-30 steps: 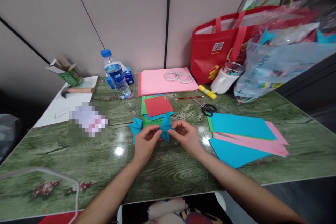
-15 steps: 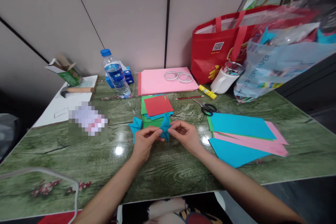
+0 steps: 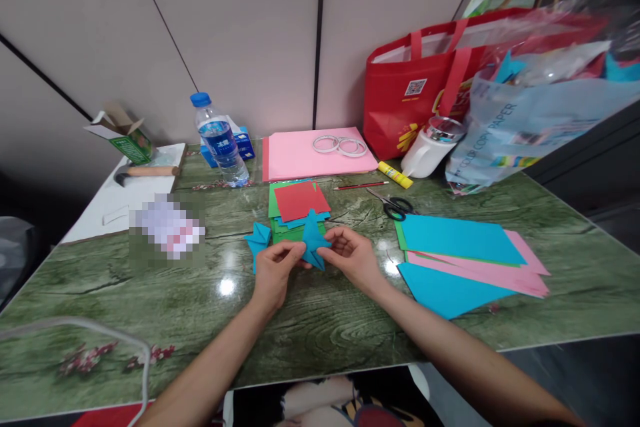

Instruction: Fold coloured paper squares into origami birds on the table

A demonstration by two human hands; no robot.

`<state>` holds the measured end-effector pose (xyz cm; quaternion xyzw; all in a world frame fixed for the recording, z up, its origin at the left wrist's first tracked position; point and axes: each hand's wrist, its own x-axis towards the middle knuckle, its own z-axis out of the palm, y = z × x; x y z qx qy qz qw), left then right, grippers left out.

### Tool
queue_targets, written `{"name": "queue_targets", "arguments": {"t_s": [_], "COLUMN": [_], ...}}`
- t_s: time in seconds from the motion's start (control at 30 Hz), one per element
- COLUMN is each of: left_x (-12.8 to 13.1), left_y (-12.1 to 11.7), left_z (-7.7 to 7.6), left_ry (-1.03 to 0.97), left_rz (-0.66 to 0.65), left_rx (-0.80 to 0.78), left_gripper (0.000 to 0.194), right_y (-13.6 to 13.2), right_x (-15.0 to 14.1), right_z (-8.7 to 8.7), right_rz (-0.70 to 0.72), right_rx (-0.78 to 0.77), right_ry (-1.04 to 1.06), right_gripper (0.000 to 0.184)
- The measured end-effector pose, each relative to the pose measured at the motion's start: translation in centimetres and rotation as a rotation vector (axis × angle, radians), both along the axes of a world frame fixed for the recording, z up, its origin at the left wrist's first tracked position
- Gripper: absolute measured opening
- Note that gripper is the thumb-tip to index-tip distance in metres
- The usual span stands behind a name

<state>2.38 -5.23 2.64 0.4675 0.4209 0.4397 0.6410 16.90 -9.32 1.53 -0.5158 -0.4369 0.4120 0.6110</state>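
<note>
Between my two hands is a blue folded paper piece (image 3: 313,240), pointed at its top and bottom, held just above the table. My left hand (image 3: 274,270) pinches its left side between thumb and fingers. On the right side, the thumb and forefinger of my right hand (image 3: 353,257) grip its edge. A second blue folded paper piece (image 3: 259,240) lies on the table beyond my left hand. Behind the held piece is a stack of green and blue paper squares with a red paper square (image 3: 301,201) on top.
Blue paper sheets (image 3: 463,240) and pink ones lie at right, near black-handled scissors (image 3: 397,207). Farther back are a pencil (image 3: 361,185), glue stick (image 3: 395,175), tape rolls (image 3: 326,144) on pink paper, white mug (image 3: 431,150) and red bag (image 3: 410,93). A water bottle (image 3: 223,147) and hammer (image 3: 150,172) stand left.
The held blue paper has turned between my fingers, so its broader, star-like face now shows. My hands have stayed in nearly the same place.
</note>
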Motion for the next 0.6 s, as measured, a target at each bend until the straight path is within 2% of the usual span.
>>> {"name": "queue_targets", "arguments": {"t_s": [0.13, 0.23, 0.33, 0.47, 0.6], "left_x": [0.24, 0.32, 0.25, 0.15, 0.18], "left_y": [-0.08, -0.05, -0.05, -0.11, -0.18], "left_z": [0.08, 0.15, 0.14, 0.01, -0.06], "left_ry": [0.015, 0.032, 0.042, 0.023, 0.043], "left_rz": [-0.008, -0.080, -0.149, -0.156, -0.173], "left_rx": [-0.048, -0.106, -0.136, -0.127, -0.090], "left_gripper": [0.026, 0.034, 0.034, 0.032, 0.030], "right_y": [0.12, 0.16, 0.07, -0.02, 0.13], "right_x": [0.03, 0.09, 0.08, 0.08, 0.34], "right_z": [-0.31, -0.43, -0.26, 0.05, 0.06], "right_rz": [-0.011, 0.003, 0.029, 0.070, 0.087], "right_rx": [-0.027, -0.037, -0.039, -0.063, -0.163], "right_ry": [-0.007, 0.006, -0.018, -0.061, -0.004], "right_gripper": [0.024, 0.024, 0.027, 0.035, 0.034]}}
